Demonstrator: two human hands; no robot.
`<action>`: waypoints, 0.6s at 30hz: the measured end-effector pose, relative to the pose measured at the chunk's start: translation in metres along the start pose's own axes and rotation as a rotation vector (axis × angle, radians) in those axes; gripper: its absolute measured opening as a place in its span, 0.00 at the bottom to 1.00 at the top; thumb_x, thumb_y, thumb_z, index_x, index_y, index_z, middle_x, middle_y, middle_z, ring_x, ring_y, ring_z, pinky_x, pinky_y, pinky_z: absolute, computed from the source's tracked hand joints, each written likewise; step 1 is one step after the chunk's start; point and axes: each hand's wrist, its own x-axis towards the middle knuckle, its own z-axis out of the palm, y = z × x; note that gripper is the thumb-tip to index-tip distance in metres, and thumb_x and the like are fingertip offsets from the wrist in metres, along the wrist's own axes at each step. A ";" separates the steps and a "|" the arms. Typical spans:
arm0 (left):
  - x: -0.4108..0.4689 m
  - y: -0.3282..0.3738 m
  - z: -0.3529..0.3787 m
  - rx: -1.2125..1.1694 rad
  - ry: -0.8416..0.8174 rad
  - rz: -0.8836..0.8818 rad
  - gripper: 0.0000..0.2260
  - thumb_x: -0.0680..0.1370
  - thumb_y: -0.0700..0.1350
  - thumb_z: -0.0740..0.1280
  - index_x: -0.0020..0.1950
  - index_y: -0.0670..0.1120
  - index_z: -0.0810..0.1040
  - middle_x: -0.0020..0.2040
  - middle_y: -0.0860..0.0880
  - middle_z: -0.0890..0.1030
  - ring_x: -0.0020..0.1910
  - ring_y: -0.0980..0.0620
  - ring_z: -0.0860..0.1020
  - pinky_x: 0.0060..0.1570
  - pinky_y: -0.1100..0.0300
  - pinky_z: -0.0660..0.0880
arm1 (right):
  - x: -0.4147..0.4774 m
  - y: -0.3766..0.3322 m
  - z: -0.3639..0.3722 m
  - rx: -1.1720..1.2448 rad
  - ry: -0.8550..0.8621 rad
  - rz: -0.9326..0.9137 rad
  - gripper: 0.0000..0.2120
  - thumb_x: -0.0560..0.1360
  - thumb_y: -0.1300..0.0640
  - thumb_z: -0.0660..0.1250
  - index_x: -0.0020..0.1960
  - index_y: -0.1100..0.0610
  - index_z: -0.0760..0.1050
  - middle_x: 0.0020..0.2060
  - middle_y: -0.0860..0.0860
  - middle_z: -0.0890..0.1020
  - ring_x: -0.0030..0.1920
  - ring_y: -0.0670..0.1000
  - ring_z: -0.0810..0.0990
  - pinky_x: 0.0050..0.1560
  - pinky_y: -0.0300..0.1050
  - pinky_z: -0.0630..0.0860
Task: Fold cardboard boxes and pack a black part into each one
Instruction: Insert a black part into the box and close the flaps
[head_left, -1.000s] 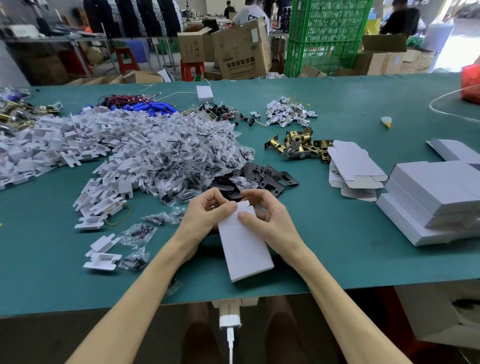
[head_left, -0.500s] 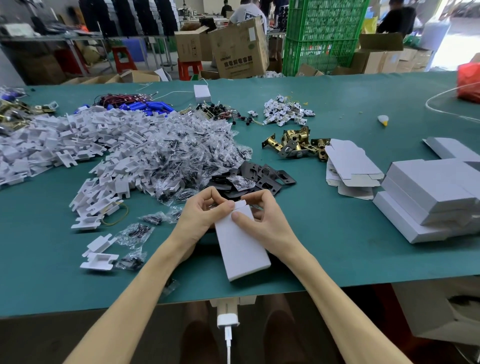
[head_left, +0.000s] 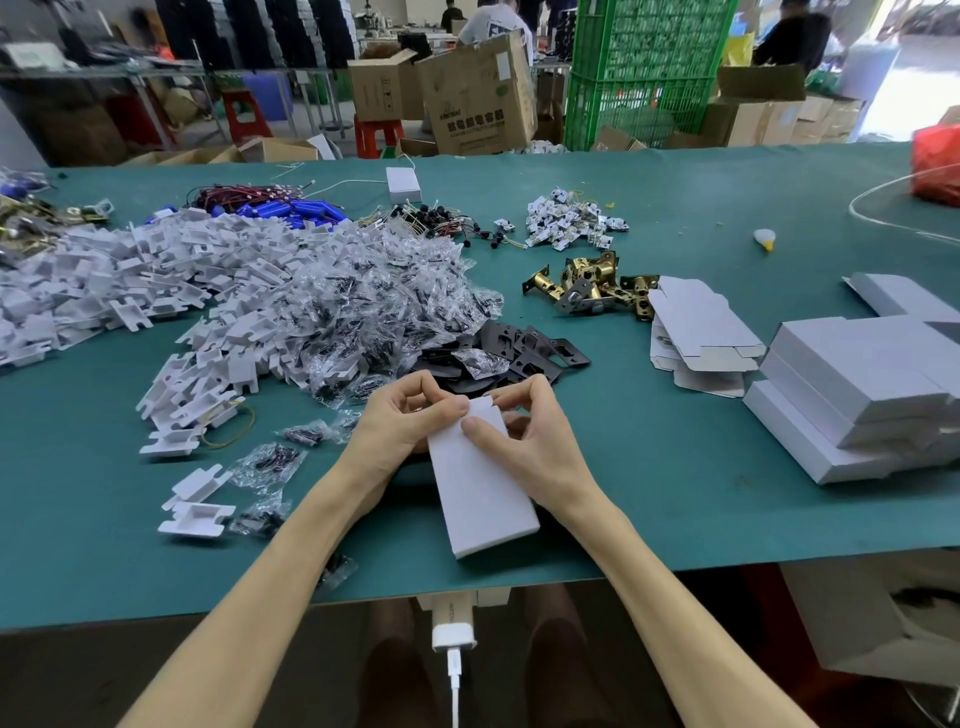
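Note:
A white cardboard box (head_left: 480, 493) lies lengthwise on the green table near its front edge. My left hand (head_left: 405, 421) and my right hand (head_left: 524, 431) both grip its far end, thumbs pressing on the end flap. Just beyond the hands lies a heap of black metal plates (head_left: 524, 353). What is inside the box is hidden.
Flat box blanks (head_left: 696, 332) and a stack of folded white boxes (head_left: 862, 395) sit at the right. Brass latch parts (head_left: 592, 283), a big pile of bagged screws (head_left: 363, 306) and white inserts (head_left: 104, 280) fill the left and centre. The green table (head_left: 675, 493) ends near my arms.
Both hands stay on the box's far end; the fingers have shifted slightly around the flap. The box has hardly moved.

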 end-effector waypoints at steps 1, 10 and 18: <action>0.000 0.000 0.000 -0.001 0.000 0.004 0.21 0.68 0.50 0.80 0.47 0.38 0.75 0.44 0.40 0.81 0.39 0.46 0.78 0.39 0.57 0.78 | 0.000 0.000 0.000 0.002 0.001 0.008 0.22 0.68 0.45 0.77 0.51 0.54 0.69 0.46 0.50 0.81 0.40 0.46 0.82 0.38 0.49 0.81; -0.001 0.000 0.003 -0.001 0.018 0.012 0.17 0.68 0.51 0.80 0.41 0.44 0.75 0.39 0.44 0.80 0.36 0.49 0.78 0.36 0.60 0.77 | -0.001 -0.003 0.000 0.016 -0.002 0.023 0.22 0.70 0.49 0.78 0.51 0.53 0.66 0.43 0.53 0.83 0.39 0.50 0.85 0.34 0.47 0.81; 0.001 -0.003 0.001 -0.013 0.027 0.008 0.12 0.72 0.46 0.78 0.41 0.42 0.76 0.37 0.45 0.81 0.33 0.50 0.77 0.33 0.60 0.77 | 0.000 -0.003 0.001 0.014 0.006 -0.008 0.21 0.73 0.55 0.78 0.52 0.50 0.66 0.49 0.52 0.80 0.42 0.53 0.82 0.40 0.50 0.81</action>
